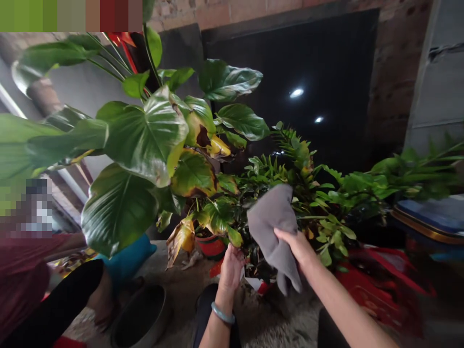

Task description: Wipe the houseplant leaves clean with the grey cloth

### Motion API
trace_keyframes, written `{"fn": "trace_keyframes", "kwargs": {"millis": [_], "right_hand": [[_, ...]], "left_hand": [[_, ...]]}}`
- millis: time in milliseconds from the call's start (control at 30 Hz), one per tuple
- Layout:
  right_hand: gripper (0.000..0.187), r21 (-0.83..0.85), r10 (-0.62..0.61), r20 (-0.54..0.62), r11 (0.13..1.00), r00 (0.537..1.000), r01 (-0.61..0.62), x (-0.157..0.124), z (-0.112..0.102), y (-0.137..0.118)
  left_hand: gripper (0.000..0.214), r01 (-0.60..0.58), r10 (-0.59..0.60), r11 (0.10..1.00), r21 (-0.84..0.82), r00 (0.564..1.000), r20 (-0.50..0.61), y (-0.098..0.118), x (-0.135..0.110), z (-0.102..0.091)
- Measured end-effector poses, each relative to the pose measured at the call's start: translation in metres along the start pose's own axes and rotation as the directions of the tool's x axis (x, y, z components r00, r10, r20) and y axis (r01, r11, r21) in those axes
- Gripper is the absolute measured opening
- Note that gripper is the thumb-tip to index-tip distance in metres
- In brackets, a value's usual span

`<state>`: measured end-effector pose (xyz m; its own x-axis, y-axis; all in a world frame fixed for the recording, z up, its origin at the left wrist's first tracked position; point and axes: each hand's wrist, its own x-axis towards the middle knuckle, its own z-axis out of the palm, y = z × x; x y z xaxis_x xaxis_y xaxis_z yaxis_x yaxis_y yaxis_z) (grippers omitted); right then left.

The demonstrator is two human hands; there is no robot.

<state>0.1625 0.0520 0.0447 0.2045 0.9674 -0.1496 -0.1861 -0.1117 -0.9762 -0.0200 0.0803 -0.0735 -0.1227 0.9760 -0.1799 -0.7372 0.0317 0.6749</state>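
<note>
My right hand (pixel 294 244) grips a grey cloth (pixel 271 217), which hangs loosely in front of the bushy plants. Lower and to the left, my left hand (pixel 231 270) is raised palm towards me, a bracelet on its wrist. Its fingertips close on the tip of a small yellow-green leaf (pixel 235 236); part of the grip is hard to make out. That leaf belongs to a large-leaved plant (pixel 145 130) with glossy green leaves, some yellowed and browned. Behind my left hand is a red pot (pixel 210 245); a dry, curled leaf (pixel 181 239) droops beside it.
At the left sits another person (pixel 25 285), close to a blue bag or cushion (pixel 126 256). A dark basin (pixel 139 316) stands on the floor. To the right are red bags (pixel 377 285) and a blue container (pixel 431 220). A dark panel (pixel 326 63) backs the plants.
</note>
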Motion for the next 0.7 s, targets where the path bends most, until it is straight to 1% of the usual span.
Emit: {"fn": "trace_keyframes", "kwargs": {"millis": [67,100,133,167,200,267,300,333,367,400,433,467,500,533,567,600,633,667,700], "right_hand": [[0.027,-0.053,0.129,0.049,0.991,0.990,-0.126,-0.014,-0.009,0.029],[0.029,-0.065,0.156,0.073,0.986,0.985,-0.151,-0.022,-0.016,0.039],[0.031,-0.071,0.170,0.094,0.984,0.981,-0.164,-0.029,-0.024,0.042],[0.035,-0.071,0.165,0.101,0.985,0.981,-0.158,-0.032,-0.032,0.039],[0.038,-0.067,0.139,0.075,0.989,0.987,-0.134,-0.031,-0.038,0.030],[0.045,-0.055,0.034,-0.061,0.998,0.998,-0.037,-0.015,-0.046,0.000],[0.048,-0.038,-0.039,-0.175,0.999,0.984,0.033,-0.003,-0.048,-0.015],[0.050,0.011,-0.095,-0.267,0.995,0.959,0.102,0.011,-0.047,-0.028],[0.048,0.062,-0.112,-0.328,0.988,0.938,0.140,0.023,-0.045,-0.035],[0.045,0.116,-0.093,-0.342,0.983,0.935,0.140,0.032,-0.042,-0.036],[0.039,0.161,-0.039,-0.313,0.982,0.949,0.094,0.037,-0.038,-0.029],[0.034,0.180,0.044,-0.247,0.984,0.968,0.002,0.036,-0.034,-0.016],[0.031,0.171,0.140,-0.157,0.979,0.978,-0.113,0.031,-0.031,0.002],[0.028,0.138,0.226,-0.080,0.967,0.971,-0.214,0.021,-0.030,0.021],[0.031,0.092,0.310,0.019,0.946,0.950,-0.311,0.009,-0.031,0.040],[0.033,0.075,0.322,0.086,0.942,0.943,-0.328,-0.004,-0.033,0.056],[0.033,0.054,0.321,0.116,0.943,0.940,-0.329,-0.016,-0.036,0.065],[0.034,0.041,0.301,0.122,0.950,0.946,-0.308,-0.025,-0.041,0.067],[0.035,0.033,0.261,0.098,0.964,0.960,-0.265,-0.030,-0.045,0.062]], "left_hand": [[0.028,0.010,-0.010,1.000,0.014,1.000,0.021,0.004,-0.003,0.002],[0.028,0.017,-0.017,1.000,0.023,1.000,0.025,0.006,-0.004,0.001],[0.026,0.023,-0.023,0.999,0.027,1.000,0.019,0.008,-0.004,0.001],[0.024,0.026,-0.026,0.999,0.023,1.000,0.006,0.009,-0.004,-0.001],[0.022,0.027,-0.027,1.000,0.011,1.000,-0.008,0.011,-0.004,-0.002],[0.019,0.032,-0.033,0.999,-0.011,0.999,-0.032,0.012,-0.003,-0.005],[0.019,0.037,-0.038,0.999,-0.013,0.999,-0.038,0.011,-0.003,-0.006],[0.019,0.041,-0.041,0.999,-0.010,0.998,-0.040,0.010,-0.003,-0.007],[0.020,0.042,-0.042,0.999,-0.004,0.998,-0.041,0.008,-0.003,-0.007],[0.020,0.044,-0.044,0.999,0.001,0.998,-0.043,0.006,-0.003,-0.007],[0.020,0.043,-0.043,0.999,0.003,0.998,-0.045,0.004,-0.003,-0.007],[0.019,0.044,-0.044,0.999,0.003,0.998,-0.046,0.003,-0.003,-0.007],[0.019,0.046,-0.046,0.999,0.002,0.998,-0.046,0.001,-0.003,-0.007],[0.019,0.048,-0.048,0.999,0.004,0.998,-0.046,0.000,-0.003,-0.008],[0.019,0.049,-0.049,0.999,0.007,0.998,-0.043,0.000,-0.004,-0.008],[0.019,0.047,-0.047,0.999,0.011,0.998,-0.039,0.000,-0.004,-0.008],[0.019,0.043,-0.042,0.999,0.014,0.999,-0.035,0.000,-0.004,-0.009],[0.020,0.038,-0.037,0.999,0.015,0.999,-0.033,0.000,-0.005,-0.009],[0.020,0.036,-0.036,0.999,0.016,0.999,-0.034,0.000,-0.005,-0.009]]}}
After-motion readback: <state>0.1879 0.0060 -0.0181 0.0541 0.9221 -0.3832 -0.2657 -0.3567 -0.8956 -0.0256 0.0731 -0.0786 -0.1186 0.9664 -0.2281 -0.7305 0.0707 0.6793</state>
